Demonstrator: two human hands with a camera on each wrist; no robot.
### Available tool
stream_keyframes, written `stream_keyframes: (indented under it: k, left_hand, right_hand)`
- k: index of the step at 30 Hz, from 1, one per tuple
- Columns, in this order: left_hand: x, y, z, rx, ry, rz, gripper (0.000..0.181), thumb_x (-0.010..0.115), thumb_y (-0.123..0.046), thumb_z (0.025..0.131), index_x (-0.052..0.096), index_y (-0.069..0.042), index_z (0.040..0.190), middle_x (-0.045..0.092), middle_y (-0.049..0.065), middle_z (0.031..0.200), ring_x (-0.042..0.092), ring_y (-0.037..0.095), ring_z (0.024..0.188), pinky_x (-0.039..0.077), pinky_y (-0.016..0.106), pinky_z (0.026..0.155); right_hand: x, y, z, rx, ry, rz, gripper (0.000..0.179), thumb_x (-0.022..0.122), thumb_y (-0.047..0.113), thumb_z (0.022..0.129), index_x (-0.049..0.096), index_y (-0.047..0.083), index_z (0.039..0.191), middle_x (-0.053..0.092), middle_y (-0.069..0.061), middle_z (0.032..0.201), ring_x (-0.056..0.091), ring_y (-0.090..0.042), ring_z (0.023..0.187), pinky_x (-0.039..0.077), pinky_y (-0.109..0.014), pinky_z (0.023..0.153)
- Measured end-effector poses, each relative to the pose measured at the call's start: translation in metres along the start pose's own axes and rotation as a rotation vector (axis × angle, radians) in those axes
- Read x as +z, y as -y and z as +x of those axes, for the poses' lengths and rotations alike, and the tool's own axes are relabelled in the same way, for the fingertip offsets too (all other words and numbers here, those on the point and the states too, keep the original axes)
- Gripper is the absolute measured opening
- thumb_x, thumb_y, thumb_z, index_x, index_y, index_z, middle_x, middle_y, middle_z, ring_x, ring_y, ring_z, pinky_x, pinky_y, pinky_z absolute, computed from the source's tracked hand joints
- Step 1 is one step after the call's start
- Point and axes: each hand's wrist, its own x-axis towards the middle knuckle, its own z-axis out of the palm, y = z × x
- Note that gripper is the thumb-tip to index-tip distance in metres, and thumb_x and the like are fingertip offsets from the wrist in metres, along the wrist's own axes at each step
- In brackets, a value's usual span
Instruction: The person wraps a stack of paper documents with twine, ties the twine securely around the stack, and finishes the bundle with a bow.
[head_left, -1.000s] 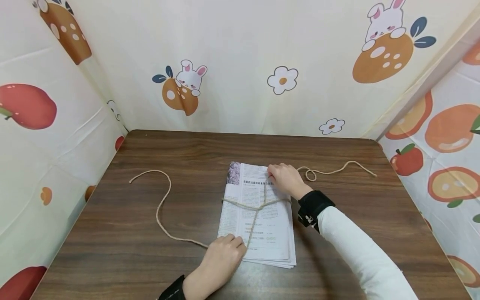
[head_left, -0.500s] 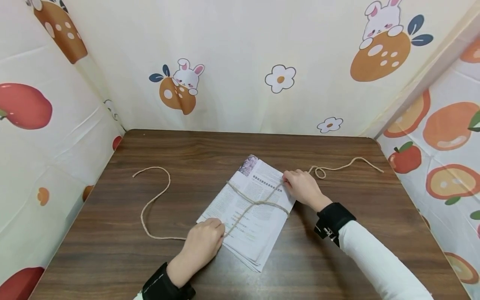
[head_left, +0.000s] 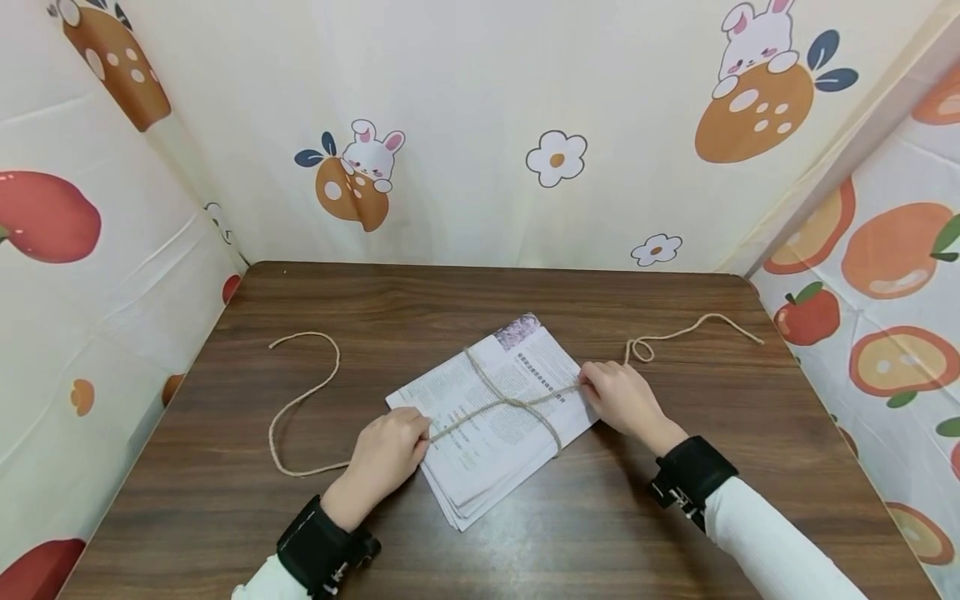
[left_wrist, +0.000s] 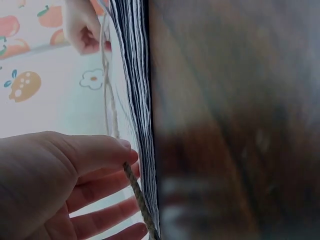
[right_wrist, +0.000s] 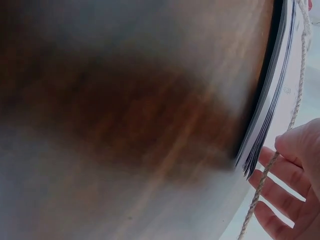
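A stack of folded newspapers (head_left: 480,450) lies slanted on the table, with twine (head_left: 480,408) crossing over its top face. At the stack's left end my left hand (head_left: 388,446) pinches the twine between thumb and index finger; the left wrist view shows the twine (left_wrist: 136,192) running down past the other fingers. My right hand (head_left: 622,398) pinches the twine at the opposite end, beside the paper edge. In the right wrist view the twine (right_wrist: 261,185) passes under the right thumb, along the layered newspaper edges (right_wrist: 265,110).
One loose twine end (head_left: 273,433) curves over the wooden table (head_left: 360,308) at the left. The other tail (head_left: 686,332), with a small loop, lies at the back right. Printed curtains (head_left: 450,83) enclose the back and sides.
The newspaper stack has turned clockwise, from nearly upright to slanted. My left hand has moved left and away from the front edge; my right hand has moved right and nearer.
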Motion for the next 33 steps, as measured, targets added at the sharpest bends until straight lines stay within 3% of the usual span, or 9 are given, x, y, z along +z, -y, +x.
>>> stream_keyframes:
  k: [8,17,24,28,33]
  left_hand:
    - [0.003,0.011,0.012,-0.007,0.005,0.002,0.027,0.071,-0.007,0.073,0.051,-0.019,0.059,0.044,-0.009,0.061,0.043,0.007,0.056,0.033,0.022,0.048]
    - [0.004,0.020,0.030,-0.057,0.080,-0.026,0.029,0.069,-0.008,0.078,0.050,-0.019,0.059,0.045,-0.008,0.060,0.037,0.008,0.054,0.030,0.023,0.046]
    - [0.004,0.024,0.038,-0.082,0.141,-0.033,0.026,0.068,-0.010,0.080,0.052,-0.018,0.061,0.049,-0.007,0.062,0.039,0.008,0.054,0.032,0.024,0.046]
    - [0.001,0.024,0.037,-0.083,0.164,-0.043,0.023,0.068,-0.012,0.080,0.054,-0.019,0.063,0.049,-0.007,0.063,0.040,0.008,0.055,0.033,0.024,0.047]
    - [-0.002,0.024,0.034,-0.082,0.170,-0.034,0.023,0.067,-0.012,0.081,0.055,-0.019,0.063,0.048,-0.007,0.061,0.039,0.008,0.053,0.033,0.024,0.046]
  right_hand:
    - [-0.003,0.003,-0.006,-0.028,-0.029,-0.007,0.005,0.061,0.006,0.080,0.058,0.010,0.080,0.059,-0.001,0.068,0.055,-0.020,0.060,0.041,-0.033,0.054]
    - [-0.007,0.006,-0.014,-0.004,-0.056,-0.019,0.011,0.067,0.006,0.074,0.059,0.011,0.078,0.056,0.002,0.062,0.051,-0.015,0.053,0.039,-0.031,0.050]
    - [-0.012,0.006,-0.017,0.061,-0.014,0.021,0.010,0.067,0.009,0.077,0.060,0.013,0.082,0.053,0.004,0.061,0.044,-0.008,0.051,0.036,-0.026,0.049]
    - [-0.013,0.002,-0.014,0.129,0.019,0.057,0.012,0.069,0.012,0.078,0.059,0.015,0.083,0.049,0.007,0.061,0.041,-0.006,0.052,0.033,-0.025,0.049]
    - [-0.013,-0.003,-0.003,0.147,0.065,0.084,0.010,0.067,0.013,0.080,0.059,0.014,0.085,0.054,0.004,0.064,0.046,-0.008,0.055,0.036,-0.027,0.050]
